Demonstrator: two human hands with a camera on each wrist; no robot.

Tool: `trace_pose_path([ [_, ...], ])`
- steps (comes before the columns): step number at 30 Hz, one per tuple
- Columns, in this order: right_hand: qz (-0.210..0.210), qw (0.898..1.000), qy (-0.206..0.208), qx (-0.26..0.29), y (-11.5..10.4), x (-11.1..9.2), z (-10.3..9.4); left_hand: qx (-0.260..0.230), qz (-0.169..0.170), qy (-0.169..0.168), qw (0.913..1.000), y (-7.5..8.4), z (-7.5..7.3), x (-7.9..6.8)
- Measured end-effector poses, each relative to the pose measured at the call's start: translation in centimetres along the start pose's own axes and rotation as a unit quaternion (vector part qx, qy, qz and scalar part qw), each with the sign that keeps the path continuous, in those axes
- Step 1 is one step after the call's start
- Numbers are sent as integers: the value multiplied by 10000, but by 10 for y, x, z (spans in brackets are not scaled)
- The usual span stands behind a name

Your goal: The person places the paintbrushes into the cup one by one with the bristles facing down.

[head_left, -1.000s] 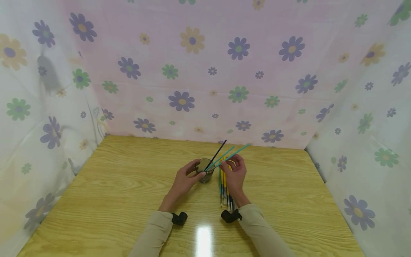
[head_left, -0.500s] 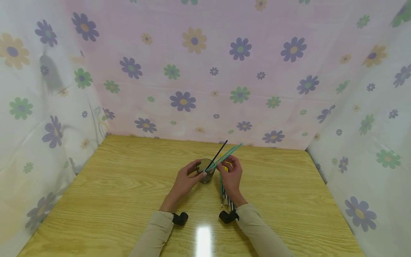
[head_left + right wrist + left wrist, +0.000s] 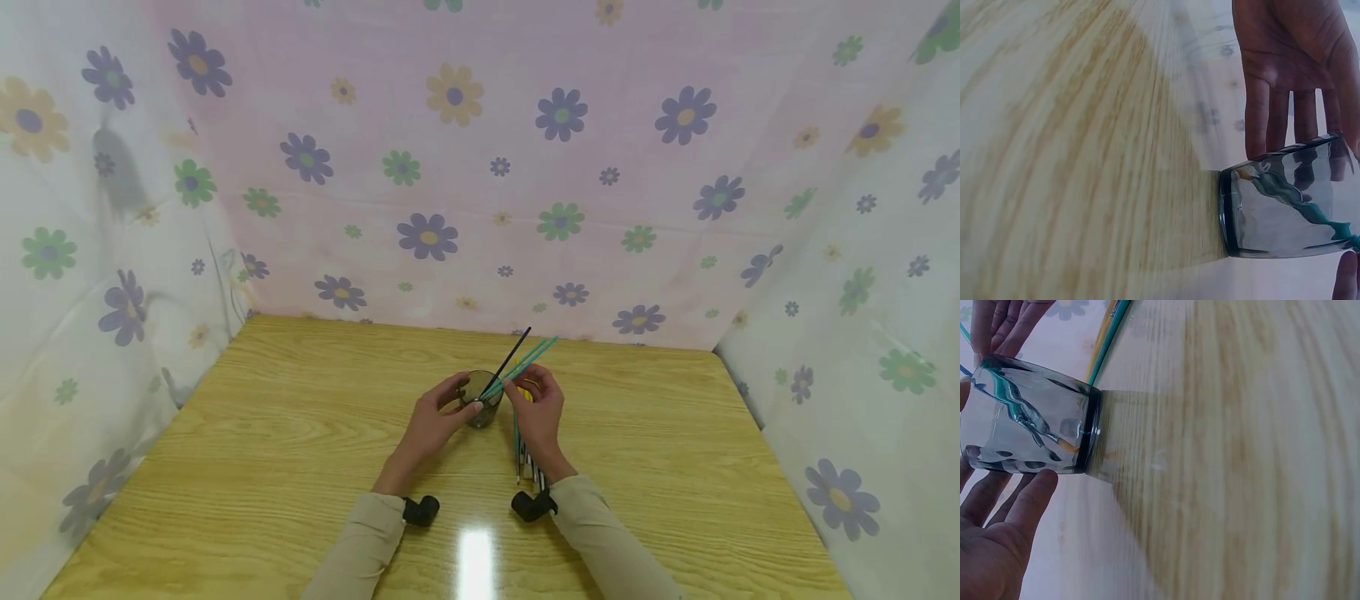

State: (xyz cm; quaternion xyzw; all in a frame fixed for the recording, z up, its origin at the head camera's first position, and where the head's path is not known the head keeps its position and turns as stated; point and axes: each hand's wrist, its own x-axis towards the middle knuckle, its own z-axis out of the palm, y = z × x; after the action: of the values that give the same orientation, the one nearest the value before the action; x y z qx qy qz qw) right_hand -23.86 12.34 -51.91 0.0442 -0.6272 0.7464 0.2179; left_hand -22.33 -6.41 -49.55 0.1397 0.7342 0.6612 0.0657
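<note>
A clear, grey-tinted glass [image 3: 482, 417] stands upright on the table, its rounded wall also filling part of the right wrist view. My left hand [image 3: 431, 427] holds it from the left, fingers along the side and thumb at the rim. Leaning out of it to the right are a dark paintbrush [image 3: 516, 348] and two teal paintbrushes [image 3: 542, 352]. My right hand [image 3: 538, 417] pinches one teal paintbrush just beyond the rim. Through the glass in the left wrist view, an orange brush tip [image 3: 1067, 445] shows near the bottom.
Several more paintbrushes [image 3: 517, 458], with yellow and teal handles, lie on the table beneath my right hand and are partly hidden by it. The wood-grain table [image 3: 300, 467] meets a flowered cloth [image 3: 360, 200] at the back and sides.
My right hand has moved left towards the glass, bringing its teal paintbrush in beside the other teal one and lower into the glass. The left hand keeps its hold.
</note>
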Motion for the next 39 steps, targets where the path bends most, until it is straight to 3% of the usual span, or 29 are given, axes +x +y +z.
trace_pose_path([
  [16,219,9997,-74,-59,-1,-3,-7,-69,37,23,10000,2,0,-1],
  [23,472,9989,26,-57,-8,-3,-19,55,123,-73,9999,4,-2,-2],
  [31,1224,9858,-31,-1146,-8,3,-54,37,53,26,10000,-3,0,0],
  [39,1503,9713,-94,-1839,-4,5,-81,28,52,-27,10000,1,0,-2],
])
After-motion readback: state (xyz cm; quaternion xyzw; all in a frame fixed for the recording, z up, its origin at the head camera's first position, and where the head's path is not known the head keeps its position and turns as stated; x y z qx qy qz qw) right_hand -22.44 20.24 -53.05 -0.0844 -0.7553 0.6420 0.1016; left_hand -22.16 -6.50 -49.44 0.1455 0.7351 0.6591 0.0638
